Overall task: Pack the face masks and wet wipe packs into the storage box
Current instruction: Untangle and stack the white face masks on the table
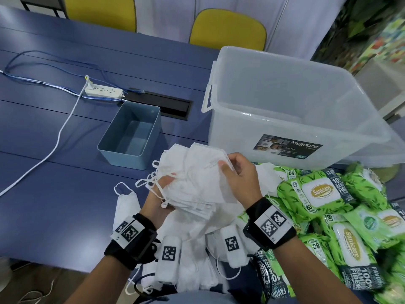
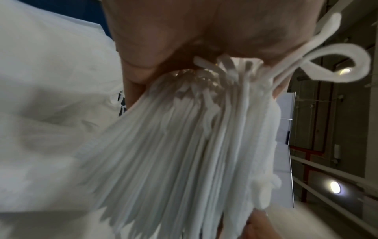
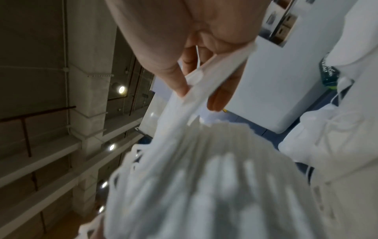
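A thick stack of white face masks (image 1: 195, 183) is lifted above the blue table, in front of the clear storage box (image 1: 291, 102). My left hand (image 1: 161, 191) grips the stack from below at its left end, where ear loops dangle. My right hand (image 1: 236, 174) pinches the top mask near its far right corner. The left wrist view shows the stack's layered edges (image 2: 184, 145) held in the palm; the right wrist view shows thumb and fingers (image 3: 180, 84) pinching a mask edge (image 3: 206, 77). More loose masks (image 1: 192, 249) lie below. Green wet wipe packs (image 1: 324, 194) are heaped at the right.
A small blue-grey bin (image 1: 131, 137) stands left of the storage box. A white power strip (image 1: 103, 91) with cables and a black cable hatch (image 1: 162, 104) lie farther back. Two yellow chairs (image 1: 228, 27) stand behind the table. One mask (image 1: 126, 207) lies apart at the left.
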Demonstrator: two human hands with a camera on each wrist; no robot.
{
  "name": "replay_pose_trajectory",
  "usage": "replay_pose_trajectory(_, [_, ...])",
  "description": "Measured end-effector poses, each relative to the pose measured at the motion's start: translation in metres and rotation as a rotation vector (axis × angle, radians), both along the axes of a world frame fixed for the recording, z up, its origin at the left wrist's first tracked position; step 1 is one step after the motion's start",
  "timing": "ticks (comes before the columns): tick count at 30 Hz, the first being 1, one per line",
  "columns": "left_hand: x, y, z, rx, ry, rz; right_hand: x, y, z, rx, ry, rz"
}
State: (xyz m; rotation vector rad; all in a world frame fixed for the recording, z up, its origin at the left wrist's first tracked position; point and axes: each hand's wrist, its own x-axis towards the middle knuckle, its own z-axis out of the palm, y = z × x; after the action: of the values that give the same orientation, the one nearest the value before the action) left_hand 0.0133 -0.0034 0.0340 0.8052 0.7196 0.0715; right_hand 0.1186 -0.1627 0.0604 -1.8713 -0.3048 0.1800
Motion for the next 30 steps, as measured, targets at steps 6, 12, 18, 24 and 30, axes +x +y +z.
replay_pose_trajectory(6, [0.004, -0.007, 0.005, 0.049, -0.079, -0.132, -0.006, 0.01, 0.002, 0.049, 0.091, 0.076])
replay_pose_trajectory(12, [0.003, -0.009, -0.006, 0.127, -0.036, -0.153, -0.024, 0.028, -0.005, -0.203, -0.018, 0.089])
replay_pose_trajectory(18, [-0.006, 0.001, -0.013, -0.023, -0.03, -0.005, -0.019, 0.031, -0.016, -0.189, 0.275, -0.013])
replay_pose_trajectory(24, [-0.012, 0.0, 0.003, 0.146, 0.042, -0.047, -0.015, 0.029, -0.029, 0.012, 0.622, 0.172])
replay_pose_trajectory(30, [-0.014, 0.022, 0.001, 0.243, 0.064, 0.124, -0.011, 0.023, -0.037, 0.111, 0.429, 0.029])
